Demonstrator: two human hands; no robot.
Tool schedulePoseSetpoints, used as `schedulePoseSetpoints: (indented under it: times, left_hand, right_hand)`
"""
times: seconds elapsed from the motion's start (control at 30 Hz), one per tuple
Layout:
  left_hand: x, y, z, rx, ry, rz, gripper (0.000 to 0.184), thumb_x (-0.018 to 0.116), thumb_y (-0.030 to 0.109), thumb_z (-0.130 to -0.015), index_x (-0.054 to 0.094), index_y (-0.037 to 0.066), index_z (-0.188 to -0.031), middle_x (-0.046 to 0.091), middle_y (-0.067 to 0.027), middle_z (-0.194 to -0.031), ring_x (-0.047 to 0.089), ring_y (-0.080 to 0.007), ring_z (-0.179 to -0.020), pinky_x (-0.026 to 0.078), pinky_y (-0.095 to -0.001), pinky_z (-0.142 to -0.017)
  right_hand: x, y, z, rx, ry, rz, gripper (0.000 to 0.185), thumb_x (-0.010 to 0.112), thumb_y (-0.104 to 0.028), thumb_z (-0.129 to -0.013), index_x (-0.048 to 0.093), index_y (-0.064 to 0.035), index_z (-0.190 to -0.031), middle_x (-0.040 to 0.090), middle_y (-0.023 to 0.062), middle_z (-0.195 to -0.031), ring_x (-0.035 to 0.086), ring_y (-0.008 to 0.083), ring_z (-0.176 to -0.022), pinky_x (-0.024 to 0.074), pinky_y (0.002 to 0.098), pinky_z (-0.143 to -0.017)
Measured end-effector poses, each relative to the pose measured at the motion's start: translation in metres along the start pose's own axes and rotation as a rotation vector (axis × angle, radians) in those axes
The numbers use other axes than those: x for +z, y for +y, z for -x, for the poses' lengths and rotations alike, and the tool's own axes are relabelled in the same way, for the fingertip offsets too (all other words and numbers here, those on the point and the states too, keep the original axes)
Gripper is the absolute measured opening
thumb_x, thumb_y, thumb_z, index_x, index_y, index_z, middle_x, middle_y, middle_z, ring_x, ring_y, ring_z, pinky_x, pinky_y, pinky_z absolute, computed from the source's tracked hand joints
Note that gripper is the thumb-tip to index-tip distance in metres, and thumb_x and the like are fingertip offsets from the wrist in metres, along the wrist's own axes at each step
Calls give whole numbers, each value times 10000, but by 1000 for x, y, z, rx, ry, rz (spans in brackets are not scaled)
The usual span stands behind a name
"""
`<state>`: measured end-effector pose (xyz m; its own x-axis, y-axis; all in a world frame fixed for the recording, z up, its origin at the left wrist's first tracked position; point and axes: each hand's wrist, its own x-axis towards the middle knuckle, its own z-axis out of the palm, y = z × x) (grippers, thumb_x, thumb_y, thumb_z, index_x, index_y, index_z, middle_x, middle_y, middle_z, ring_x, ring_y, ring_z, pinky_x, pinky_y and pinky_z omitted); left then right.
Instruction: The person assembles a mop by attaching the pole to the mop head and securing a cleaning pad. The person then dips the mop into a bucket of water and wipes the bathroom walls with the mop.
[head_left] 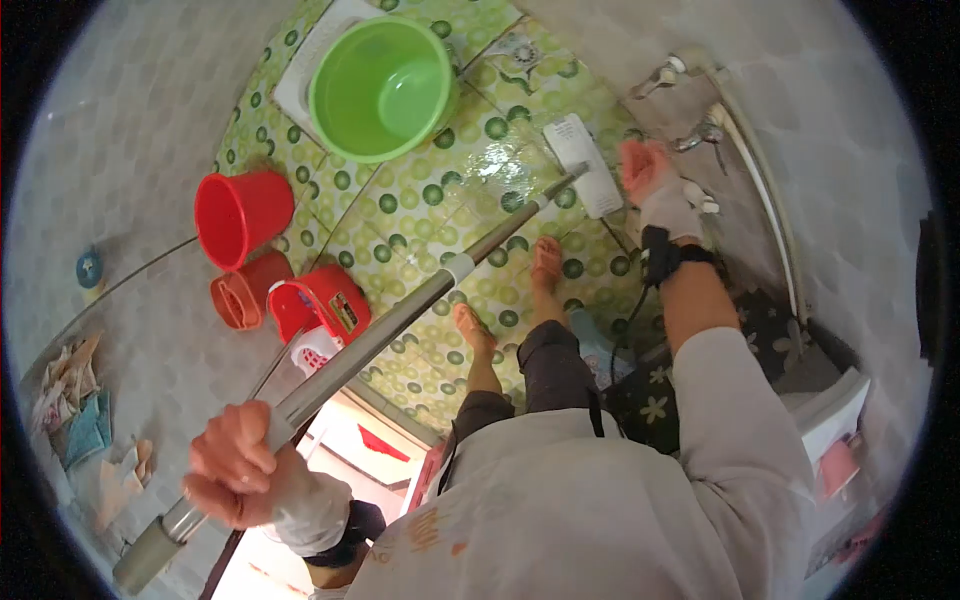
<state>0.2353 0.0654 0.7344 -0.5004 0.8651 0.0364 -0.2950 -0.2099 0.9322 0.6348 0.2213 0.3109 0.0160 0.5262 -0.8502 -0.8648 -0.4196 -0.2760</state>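
My left hand is clamped around the long grey metal mop pole, close to its upper end, with the thick grey end grip sticking out past my fist. From that hand the pole slants forward and to the right, down to the flat white rectangular mop head on the green-dotted tile floor. My right hand is off the pole, its fingers curled, near the chrome wall taps; I cannot tell whether it is fully closed, but I see nothing held in it.

I judge the pole to be a hollow tube: light for its length, stiff, and slick if my palm is wet. The pale collar partway down, ahead of my left hand, may be a joint, so I'd hold the bare tube on the near side of it and leave the collar alone. The head looks thin and probably tips at its joint. The floor beyond my hands shines wet, so it should slide easily there.
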Motion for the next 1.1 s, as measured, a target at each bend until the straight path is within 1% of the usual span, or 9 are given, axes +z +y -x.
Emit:
schedulePoseSetpoints:
  times: [0.13,0.2,0.27,0.33,0.47,0.57,0.77,0.97,1.1]
  left_hand:
    - [11,-11,-33,35,-345,211,379,478,161,-880,270,162,-563,236,22,-518,264,-140,-530,289,-310,-600]
    - [23,-11,-50,-15,-108,-30,381,468,183,-895,262,163,-575,236,22,-523,287,-146,-540,330,-335,-642]
    - [38,-12,-64,-40,-462,74,387,448,239,-929,264,140,-604,262,10,-547,318,-160,-560,363,-389,-693]
    - [84,-14,-61,-16,-272,-92,367,427,279,-946,311,120,-637,318,-14,-586,374,-184,-599,390,-437,-787]
    - [146,-27,-86,401,-686,-754,221,453,262,-910,547,65,-874,549,-63,-801,519,-226,-748,374,-419,-951]
    - [184,-59,-79,345,-865,-148,352,458,285,-904,545,31,-1131,587,-84,-1073,545,-242,-909,354,-399,-985]
    - [144,-184,-54,-1118,-304,463,654,349,508,-941,400,-25,-1316,402,-185,-1355,379,-309,-1229,301,-462,-1032]
    - [132,-340,-12,-1411,-233,530,576,370,405,-954,393,-47,-1309,383,-206,-1356,294,-341,-1310,301,-490,-1044]
    - [152,-420,7,-1295,-326,403,415,395,199,-954,410,-62,-1277,425,-209,-1309,394,-304,-1251,402,-364,-1004]
  right_hand:
    - [-22,48,20,31,31,141,137,568,-107,-886,599,-22,-989,670,94,-911,644,217,-720,546,344,-646]
    - [-11,44,82,149,-656,351,264,605,-123,-863,579,-40,-1112,644,99,-1032,635,250,-879,520,361,-776]
    - [44,98,133,-969,-352,1265,255,615,-166,-834,588,-47,-1058,644,99,-956,624,256,-862,479,375,-830]
    - [121,84,215,-1163,-438,1286,342,648,-180,-806,574,-44,-1111,633,86,-992,604,263,-920,423,393,-881]
    - [188,55,257,-1314,-745,1309,265,639,-165,-812,594,-52,-1047,644,72,-947,609,268,-866,447,385,-791]
    - [175,15,245,-884,-331,1230,129,632,-126,-804,601,-25,-879,621,24,-808,588,150,-744,448,306,-656]
    - [101,-55,249,-1099,-437,904,74,597,-93,-829,594,-35,-783,579,-10,-750,506,80,-681,420,263,-611]
    - [87,-99,259,-1078,182,791,237,662,-218,-831,604,-9,-928,601,14,-828,520,72,-743,407,211,-654]
    - [23,-92,238,-1110,501,897,291,675,-265,-847,602,-31,-1002,621,16,-871,530,82,-692,410,188,-605]
